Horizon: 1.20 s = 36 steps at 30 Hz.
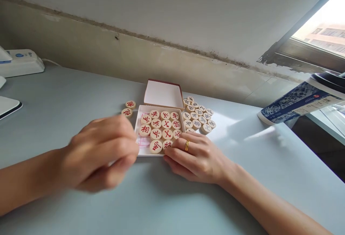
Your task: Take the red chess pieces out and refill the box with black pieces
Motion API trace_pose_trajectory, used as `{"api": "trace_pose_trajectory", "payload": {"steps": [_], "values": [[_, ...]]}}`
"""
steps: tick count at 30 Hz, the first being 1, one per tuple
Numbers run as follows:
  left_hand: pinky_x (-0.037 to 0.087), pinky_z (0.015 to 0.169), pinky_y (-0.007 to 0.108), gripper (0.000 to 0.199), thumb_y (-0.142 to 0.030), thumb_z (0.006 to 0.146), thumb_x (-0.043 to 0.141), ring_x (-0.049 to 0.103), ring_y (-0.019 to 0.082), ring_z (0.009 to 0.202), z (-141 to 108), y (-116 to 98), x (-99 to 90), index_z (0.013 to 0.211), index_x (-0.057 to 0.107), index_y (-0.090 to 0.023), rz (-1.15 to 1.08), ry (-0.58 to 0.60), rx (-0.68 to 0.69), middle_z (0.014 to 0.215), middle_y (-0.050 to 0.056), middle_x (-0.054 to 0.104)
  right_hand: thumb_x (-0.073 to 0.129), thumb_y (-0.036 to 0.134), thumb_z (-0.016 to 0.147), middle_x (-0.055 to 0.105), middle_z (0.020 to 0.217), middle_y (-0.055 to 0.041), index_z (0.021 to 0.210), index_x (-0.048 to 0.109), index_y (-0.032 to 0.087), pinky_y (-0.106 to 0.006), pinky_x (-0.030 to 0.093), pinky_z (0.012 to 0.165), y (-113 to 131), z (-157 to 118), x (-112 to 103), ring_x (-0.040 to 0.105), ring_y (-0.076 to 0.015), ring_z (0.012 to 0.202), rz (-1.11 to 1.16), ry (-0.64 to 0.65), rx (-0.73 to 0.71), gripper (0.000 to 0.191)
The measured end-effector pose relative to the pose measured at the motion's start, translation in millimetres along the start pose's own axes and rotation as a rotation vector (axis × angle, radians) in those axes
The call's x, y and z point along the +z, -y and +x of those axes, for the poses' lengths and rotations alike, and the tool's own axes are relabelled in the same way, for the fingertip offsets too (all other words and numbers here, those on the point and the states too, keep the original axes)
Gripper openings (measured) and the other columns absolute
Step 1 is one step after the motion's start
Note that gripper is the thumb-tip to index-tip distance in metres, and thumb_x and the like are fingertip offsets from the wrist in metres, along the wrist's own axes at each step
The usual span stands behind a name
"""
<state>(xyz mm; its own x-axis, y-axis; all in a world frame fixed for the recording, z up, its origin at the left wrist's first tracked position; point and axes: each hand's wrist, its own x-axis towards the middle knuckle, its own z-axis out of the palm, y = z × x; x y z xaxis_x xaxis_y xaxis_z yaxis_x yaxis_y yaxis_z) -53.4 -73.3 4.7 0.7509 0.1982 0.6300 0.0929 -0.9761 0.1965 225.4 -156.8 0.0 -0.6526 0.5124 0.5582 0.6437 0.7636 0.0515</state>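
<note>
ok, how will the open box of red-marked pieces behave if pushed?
Flat and shallow, the open box should slide rather than tip. Its red-marked pieces may shift into the near-left gap. Many thick pieces suggest some heft.

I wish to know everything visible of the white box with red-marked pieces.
The white box is shallow, apparently cardboard, with pink lines on its floor. It lies flat and open on the desk, in front of a lid, mostly filled with round pieces. The right hand covers its near right corner; whether the left hand touches it is unclear.
</note>
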Motion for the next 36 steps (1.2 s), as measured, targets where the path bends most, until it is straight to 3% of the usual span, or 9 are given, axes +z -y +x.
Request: {"api": "trace_pose_trajectory", "payload": {"steps": [1, 4, 8, 11, 15, 20, 29, 36], "values": [[0.054, 0.081, 0.028, 0.021, -0.006, 0.103, 0.045, 0.060, 0.013, 0.082, 10, 5, 5.7, 0.099, 0.057, -0.023, -0.032, -0.022, 0.031, 0.086, -0.002, 0.065, 0.056, 0.016, 0.105, 0.065, 0.071, -0.0005, 0.087, 0.070, 0.015, -0.029, 0.042, 0.058, 0, 0, 0, 0.050, -0.0136, 0.062, 0.001, 0.003, 0.001, 0.023], [0.049, 0.104, 0.036, 0.014, -0.012, 0.105, 0.051, 0.063, 0.017, 0.093, 25, 16, 19.5, 0.103, 0.063, -0.020, 0.052, -0.007, -0.033, 0.097, 0.001, 0.068, 0.058, 0.015, 0.104, 0.065, 0.070, 0.0000, 0.085, 0.070, 0.015, -0.029, 0.042, 0.058, 1, 0, -1, 0.050, -0.0130, 0.062, 0.009, 0.000, 0.012, 0.023], [0.042, 0.116, 0.040, 0.021, -0.020, 0.108, 0.048, 0.066, 0.020, 0.108, 18, 20, 24.2, 0.111, 0.070, -0.020, 0.062, 0.121, -0.079, 0.114, 0.004, 0.070, 0.060, 0.012, 0.102, 0.067, 0.071, -0.0008, 0.085, 0.071, 0.014, -0.029, 0.043, 0.057, 1, 0, -1, 0.052, -0.0135, 0.062, 0.025, -0.009, 0.019, 0.020], [0.037, 0.122, 0.042, 0.026, -0.022, 0.109, 0.046, 0.066, 0.022, 0.113, 14, 20, 23.6, 0.117, 0.070, -0.021, 0.058, 0.151, -0.087, 0.121, 0.006, 0.069, 0.059, 0.013, 0.103, 0.069, 0.073, -0.0017, 0.087, 0.071, 0.014, -0.029, 0.046, 0.059, 1, -1, -1, 0.055, -0.0138, 0.064, 0.032, 0.002, 0.023, 0.020], [0.040, 0.117, 0.043, 0.030, -0.021, 0.108, 0.046, 0.063, 0.026, 0.124, 15, 20, 24.0, 0.126, 0.070, -0.021, 0.078, 0.139, -0.071, 0.130, 0.008, 0.068, 0.059, 0.013, 0.103, 0.069, 0.072, -0.0018, 0.088, 0.072, 0.014, -0.029, 0.046, 0.060, 1, -1, -1, 0.055, -0.0138, 0.063, 0.034, 0.004, 0.021, 0.020], [0.044, 0.102, 0.039, 0.026, -0.018, 0.108, 0.045, 0.067, 0.024, 0.112, 19, 18, 22.5, 0.117, 0.069, -0.020, 0.066, 0.177, 0.071, 0.116, 0.008, 0.073, 0.059, 0.013, 0.103, 0.066, 0.070, -0.0012, 0.086, 0.072, 0.014, -0.029, 0.044, 0.057, 1, -1, 0, 0.052, -0.0139, 0.062, 0.030, 0.002, 0.027, 0.022], [0.043, 0.094, 0.039, 0.019, -0.018, 0.104, 0.051, 0.067, 0.023, 0.102, 17, 16, 21.0, 0.103, 0.070, -0.021, 0.088, 0.157, 0.090, 0.113, 0.007, 0.074, 0.060, 0.013, 0.102, 0.066, 0.070, -0.0003, 0.085, 0.070, 0.016, -0.028, 0.044, 0.057, 2, 0, -1, 0.053, -0.0132, 0.061, 0.007, -0.002, 0.022, 0.021], [0.042, 0.086, 0.037, 0.027, -0.019, 0.107, 0.046, 0.064, 0.021, 0.090, 20, 15, 18.9, 0.093, 0.069, -0.019, 0.100, 0.174, 0.137, 0.104, 0.009, 0.069, 0.057, 0.014, 0.105, 0.068, 0.072, -0.0012, 0.088, 0.072, 0.015, -0.029, 0.046, 0.059, 1, -1, -2, 0.053, -0.0136, 0.063, 0.013, 0.002, 0.004, 0.023]]}}
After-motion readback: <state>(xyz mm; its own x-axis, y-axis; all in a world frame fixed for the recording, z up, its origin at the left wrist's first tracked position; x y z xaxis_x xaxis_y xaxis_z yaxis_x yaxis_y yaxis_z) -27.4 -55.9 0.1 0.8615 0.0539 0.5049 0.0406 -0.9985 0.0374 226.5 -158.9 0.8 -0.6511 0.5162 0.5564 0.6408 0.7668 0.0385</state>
